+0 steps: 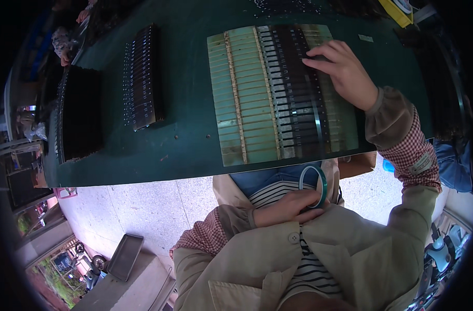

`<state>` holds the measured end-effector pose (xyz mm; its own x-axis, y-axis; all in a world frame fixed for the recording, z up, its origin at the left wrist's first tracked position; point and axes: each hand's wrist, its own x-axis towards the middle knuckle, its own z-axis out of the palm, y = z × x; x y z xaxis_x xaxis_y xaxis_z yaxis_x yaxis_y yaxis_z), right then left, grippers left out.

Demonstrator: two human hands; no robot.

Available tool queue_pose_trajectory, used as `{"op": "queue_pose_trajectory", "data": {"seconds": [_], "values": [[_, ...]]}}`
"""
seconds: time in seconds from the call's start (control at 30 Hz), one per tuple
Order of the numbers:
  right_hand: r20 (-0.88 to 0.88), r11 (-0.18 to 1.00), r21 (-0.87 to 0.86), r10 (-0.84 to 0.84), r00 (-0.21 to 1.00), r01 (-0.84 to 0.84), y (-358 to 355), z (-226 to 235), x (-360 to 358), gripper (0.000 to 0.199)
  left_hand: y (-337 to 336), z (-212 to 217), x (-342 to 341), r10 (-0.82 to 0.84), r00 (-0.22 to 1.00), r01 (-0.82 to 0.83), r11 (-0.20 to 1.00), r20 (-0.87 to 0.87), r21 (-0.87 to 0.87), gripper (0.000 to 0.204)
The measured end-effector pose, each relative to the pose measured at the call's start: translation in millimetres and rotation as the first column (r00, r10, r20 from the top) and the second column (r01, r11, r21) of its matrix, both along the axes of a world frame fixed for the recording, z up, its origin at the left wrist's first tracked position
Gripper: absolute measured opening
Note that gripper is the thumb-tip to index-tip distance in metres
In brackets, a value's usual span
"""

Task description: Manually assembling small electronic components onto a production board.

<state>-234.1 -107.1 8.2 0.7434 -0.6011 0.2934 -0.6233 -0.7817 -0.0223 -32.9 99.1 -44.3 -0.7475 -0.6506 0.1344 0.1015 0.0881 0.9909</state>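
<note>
My left hand [290, 207] is closed around a teal-rimmed roll of tape [323, 187], close to my body below the table edge. A shiny clear strip of tape [317, 122] runs from near the roll up over a row of dark flat pieces [293, 88]. These lie side by side on a pale green slotted board [249, 109]. Over the far part of the row is my right hand [345, 72], thumb and forefinger stretched out with a small gap between the tips. The fingertips seem to touch the dark pieces; what lies under them is hidden.
A bundle of dark pieces [144, 80] lies on the green table [187, 150], left of the board. Farther left stands a larger dark stack [80, 111]. Another person's hand [64, 54] shows at the far left. A yellow object [398, 13] sits at the far right corner.
</note>
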Motion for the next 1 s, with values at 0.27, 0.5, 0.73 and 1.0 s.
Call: {"op": "queue_pose_trajectory", "data": {"seconds": [0.27,0.5,0.73,1.0], "values": [[0.049,0.998,0.051,-0.045,0.998,0.043,20.8,-7.2,1.1,0.051,3.0,-1.6,1.3,-0.026,0.999,0.026,1.000,0.037,-0.001,0.023],[0.004,0.999,-0.046,-0.025,1.000,0.025,36.8,-12.7,9.8,0.052,3.4,-3.8,-0.3,0.031,0.999,-0.032,0.998,-0.020,-0.053,0.022],[0.015,1.000,-0.029,0.008,1.000,-0.007,36.5,-5.0,4.9,0.053,1.5,-4.5,-1.5,0.018,1.000,-0.018,0.999,-0.011,-0.033,0.023],[0.020,1.000,0.021,-0.023,1.000,0.023,43.4,-4.2,3.5,0.052,1.2,-4.4,-0.7,0.005,1.000,-0.005,0.999,0.000,-0.049,0.023]]}}
